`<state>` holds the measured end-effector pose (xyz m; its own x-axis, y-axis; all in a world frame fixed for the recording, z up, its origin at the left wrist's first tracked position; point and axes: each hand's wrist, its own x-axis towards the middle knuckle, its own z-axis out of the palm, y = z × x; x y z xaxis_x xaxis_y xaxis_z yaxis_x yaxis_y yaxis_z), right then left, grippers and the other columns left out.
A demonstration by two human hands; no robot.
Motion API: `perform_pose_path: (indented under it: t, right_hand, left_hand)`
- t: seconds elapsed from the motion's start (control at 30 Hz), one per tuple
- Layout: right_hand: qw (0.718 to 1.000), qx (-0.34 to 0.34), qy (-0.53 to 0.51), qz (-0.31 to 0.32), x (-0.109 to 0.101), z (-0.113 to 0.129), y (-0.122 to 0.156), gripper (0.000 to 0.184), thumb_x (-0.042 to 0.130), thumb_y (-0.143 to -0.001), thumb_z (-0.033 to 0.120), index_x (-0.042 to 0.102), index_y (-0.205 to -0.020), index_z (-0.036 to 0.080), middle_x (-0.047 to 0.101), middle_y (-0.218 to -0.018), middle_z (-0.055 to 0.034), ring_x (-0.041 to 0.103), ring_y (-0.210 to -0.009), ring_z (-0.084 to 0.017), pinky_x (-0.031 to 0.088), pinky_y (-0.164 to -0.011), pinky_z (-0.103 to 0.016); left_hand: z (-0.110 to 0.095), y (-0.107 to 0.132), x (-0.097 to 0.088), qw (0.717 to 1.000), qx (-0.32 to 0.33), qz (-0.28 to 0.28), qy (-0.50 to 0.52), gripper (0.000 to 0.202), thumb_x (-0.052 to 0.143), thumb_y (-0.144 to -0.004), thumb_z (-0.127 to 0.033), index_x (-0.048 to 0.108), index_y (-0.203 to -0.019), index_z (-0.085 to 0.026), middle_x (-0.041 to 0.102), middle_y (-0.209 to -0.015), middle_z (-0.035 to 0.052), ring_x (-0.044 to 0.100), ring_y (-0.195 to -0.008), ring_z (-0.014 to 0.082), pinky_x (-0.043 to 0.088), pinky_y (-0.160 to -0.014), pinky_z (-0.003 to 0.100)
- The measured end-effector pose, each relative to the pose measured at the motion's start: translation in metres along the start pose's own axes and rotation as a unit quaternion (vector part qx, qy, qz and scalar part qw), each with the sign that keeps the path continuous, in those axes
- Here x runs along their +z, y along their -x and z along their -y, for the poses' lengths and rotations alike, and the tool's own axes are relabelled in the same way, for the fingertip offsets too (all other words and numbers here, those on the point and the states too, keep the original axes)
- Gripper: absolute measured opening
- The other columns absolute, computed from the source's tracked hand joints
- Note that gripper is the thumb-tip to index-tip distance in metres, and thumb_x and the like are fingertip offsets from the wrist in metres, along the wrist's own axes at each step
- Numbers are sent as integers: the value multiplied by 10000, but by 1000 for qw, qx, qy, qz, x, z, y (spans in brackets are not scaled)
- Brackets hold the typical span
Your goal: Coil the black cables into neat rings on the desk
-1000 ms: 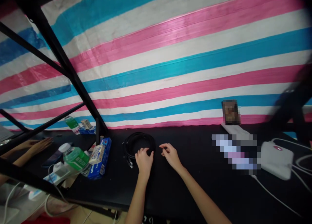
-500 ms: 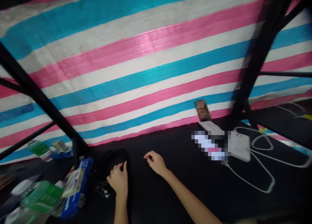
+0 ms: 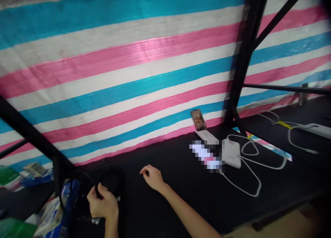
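Observation:
My left hand (image 3: 102, 205) is closed round a black coiled cable (image 3: 85, 182) at the lower left of the black table (image 3: 181, 189); part of the coil is lifted off the surface. My right hand (image 3: 152, 177) rests on the table a little to the right, fingers loosely curled with thumb and forefinger close together, nothing visible in them.
A white power adapter (image 3: 231, 153) with looping white cords (image 3: 252, 169) lies right of centre. Black frame posts (image 3: 244, 58) rise at right and left. A blue snack box (image 3: 55, 214) and green bottle label sit at lower left. A striped tarp backs the table.
The view has swung to the right. My left hand has gone from resting on the coil to gripping it and pulling it nearer. The right hand stays on the table.

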<state>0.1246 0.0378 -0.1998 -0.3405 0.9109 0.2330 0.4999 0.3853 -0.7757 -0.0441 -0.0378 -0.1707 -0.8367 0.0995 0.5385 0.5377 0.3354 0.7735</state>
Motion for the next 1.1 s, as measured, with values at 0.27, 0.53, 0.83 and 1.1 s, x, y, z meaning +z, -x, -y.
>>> perform_pose_path:
  t: [0.27,0.53,0.83,1.1]
  right_hand:
    - [1000,-9,-19,1,-1,-1,-1,211,507,-761,170,672,-822,287,653,-874,38,583,-662,-123,391,-629,-236]
    - [886,142,-417,142,-3,-10,-21,565,207,-895,530,606,-1092,182,667,-1031,-102,656,-615,-152,448,-458,-228]
    - [684,217,-684,130,-47,-26,-32,501,264,-904,437,606,-1024,92,681,-1005,-148,675,-784,-198,512,-591,-263]
    - [673,209,-695,142,-51,-21,-32,330,394,-855,372,581,-1009,148,665,-952,-115,655,-881,-229,523,-660,-331]
  left_hand:
    - [-69,-36,-44,972,90,-148,158,230,491,-832,-363,580,-864,-153,519,-579,-4,558,-592,167,461,-621,292]
    - [-112,-2,-61,947,268,-60,165,139,565,-816,-245,635,-887,-148,599,-566,-19,533,-494,99,411,-526,210]
    - [-78,80,-39,835,352,404,125,198,549,-820,-357,697,-870,-235,658,-621,-13,576,-526,99,408,-540,198]
    - [-71,61,-16,823,71,502,257,264,646,-702,-424,623,-632,-171,543,-499,-16,478,-458,99,364,-465,217]
